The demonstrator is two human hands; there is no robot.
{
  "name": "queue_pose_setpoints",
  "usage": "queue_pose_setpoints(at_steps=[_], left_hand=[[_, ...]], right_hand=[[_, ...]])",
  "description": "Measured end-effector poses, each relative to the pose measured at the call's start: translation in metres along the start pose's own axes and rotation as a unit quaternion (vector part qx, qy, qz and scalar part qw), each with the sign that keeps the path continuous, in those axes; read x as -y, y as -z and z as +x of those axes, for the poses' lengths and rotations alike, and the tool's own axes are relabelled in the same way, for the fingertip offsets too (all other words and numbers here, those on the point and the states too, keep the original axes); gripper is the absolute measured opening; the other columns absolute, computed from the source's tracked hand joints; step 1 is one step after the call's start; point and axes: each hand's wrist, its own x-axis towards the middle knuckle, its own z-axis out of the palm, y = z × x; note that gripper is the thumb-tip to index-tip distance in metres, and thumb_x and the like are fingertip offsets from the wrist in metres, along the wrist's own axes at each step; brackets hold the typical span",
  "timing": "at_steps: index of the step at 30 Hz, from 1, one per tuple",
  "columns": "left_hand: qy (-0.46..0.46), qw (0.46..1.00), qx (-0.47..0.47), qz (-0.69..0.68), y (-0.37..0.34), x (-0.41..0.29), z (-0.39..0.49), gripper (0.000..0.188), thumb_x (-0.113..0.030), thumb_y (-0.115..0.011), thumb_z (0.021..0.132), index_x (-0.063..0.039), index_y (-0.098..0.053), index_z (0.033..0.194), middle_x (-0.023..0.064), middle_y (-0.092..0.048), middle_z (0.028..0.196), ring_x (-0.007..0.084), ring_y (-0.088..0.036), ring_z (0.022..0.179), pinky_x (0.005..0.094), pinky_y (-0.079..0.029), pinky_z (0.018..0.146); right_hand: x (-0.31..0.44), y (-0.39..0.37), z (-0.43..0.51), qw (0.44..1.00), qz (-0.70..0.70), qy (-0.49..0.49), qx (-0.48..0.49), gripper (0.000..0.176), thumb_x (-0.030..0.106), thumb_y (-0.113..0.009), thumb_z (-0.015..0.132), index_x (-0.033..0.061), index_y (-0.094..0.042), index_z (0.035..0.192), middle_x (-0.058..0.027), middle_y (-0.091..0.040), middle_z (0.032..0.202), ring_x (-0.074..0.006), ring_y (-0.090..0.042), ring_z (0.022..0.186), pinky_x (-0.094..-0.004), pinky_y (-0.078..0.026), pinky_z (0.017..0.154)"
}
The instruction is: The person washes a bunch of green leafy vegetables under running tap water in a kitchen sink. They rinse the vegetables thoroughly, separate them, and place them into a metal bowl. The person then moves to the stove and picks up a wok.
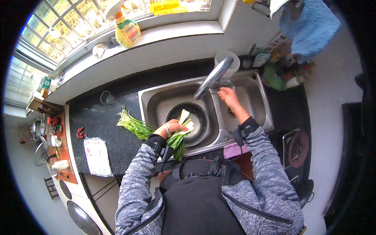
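My left hand point(173, 127) is closed around leafy greens point(177, 144) with pale stalks, held over the near left part of a dark round pan point(202, 129) in the left sink basin. My right hand point(227, 96) is beside the base of the chrome faucet point(213, 78), above the divider of the double sink; its fingers are curled, and whether they grip the faucet's handle cannot be made out. A bunch of thin green vegetables point(133, 124) lies on the dark counter at the sink's left edge, its leaves near my left wrist.
A white printed plastic bag point(97, 157), small dark red fruits point(80, 133) and a clear glass point(107, 98) are on the counter at left. A translucent container point(230, 60) stands behind the faucet. A pink cloth point(235, 150) hangs at the sink's front edge. A spray bottle point(127, 32) stands on the windowsill.
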Motion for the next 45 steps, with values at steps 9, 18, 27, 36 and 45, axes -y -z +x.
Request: queue_pose_setpoints(at_steps=[9, 18, 27, 36, 45], left_hand=[[0.0, 1.0, -0.007, 0.006, 0.003, 0.006, 0.002, 0.036, -0.021, -0.074, 0.07, 0.002, -0.063, 0.096, 0.0071, -0.065, 0.084, 0.0158, -0.061, 0.071, 0.0274, -0.046, 0.064], [-0.001, 1.0, -0.004, -0.005, 0.002, 0.006, 0.005, 0.036, -0.019, -0.073, 0.07, 0.002, -0.062, 0.097, 0.0073, -0.065, 0.084, 0.016, -0.061, 0.071, 0.0276, -0.047, 0.064], [-0.001, 1.0, -0.001, -0.016, -0.004, 0.0, 0.0, 0.037, -0.02, -0.073, 0.07, 0.001, -0.062, 0.097, 0.007, -0.064, 0.084, 0.0156, -0.06, 0.07, 0.0271, -0.046, 0.063], [-0.006, 0.999, -0.039, -0.008, -0.007, 0.011, 0.007, 0.036, -0.017, -0.075, 0.067, 0.003, -0.063, 0.095, 0.0096, -0.065, 0.082, 0.0186, -0.061, 0.067, 0.0295, -0.048, 0.062], [-0.013, 1.0, 0.01, -0.006, -0.004, 0.017, 0.009, 0.034, -0.015, -0.075, 0.066, 0.002, -0.065, 0.094, 0.0085, -0.066, 0.085, 0.0176, -0.061, 0.071, 0.0293, -0.048, 0.066]], right_hand=[[-0.005, -0.002, 0.01, 0.996, 0.082, -0.006, -0.03, 0.021, 0.01, -0.053, 0.086, -0.001, -0.06, 0.102, -0.0081, -0.065, 0.087, -0.0129, -0.06, 0.07, -0.0255, -0.048, 0.061], [-0.022, -0.007, 0.021, 0.998, 0.029, 0.024, -0.059, 0.028, 0.01, -0.053, 0.085, -0.0029, -0.055, 0.11, -0.0082, -0.064, 0.089, -0.0124, -0.059, 0.075, -0.024, -0.047, 0.062], [-0.012, -0.021, 0.011, 0.996, -0.049, 0.039, -0.066, 0.022, 0.013, -0.061, 0.077, -0.0006, -0.062, 0.094, -0.0087, -0.064, 0.084, -0.018, -0.061, 0.075, -0.0308, -0.049, 0.067], [-0.036, -0.177, -0.056, 0.986, 0.079, 0.001, 0.146, 0.037, 0.01, -0.065, 0.077, -0.003, -0.052, 0.109, -0.011, -0.059, 0.099, -0.0195, -0.058, 0.09, -0.0332, -0.047, 0.08], [-0.011, -0.174, -0.055, 0.997, -0.049, -0.035, 0.039, 0.034, 0.033, -0.059, 0.084, 0.002, -0.063, 0.07, -0.0086, -0.062, 0.063, -0.0141, -0.058, 0.056, -0.0294, -0.043, 0.05]])
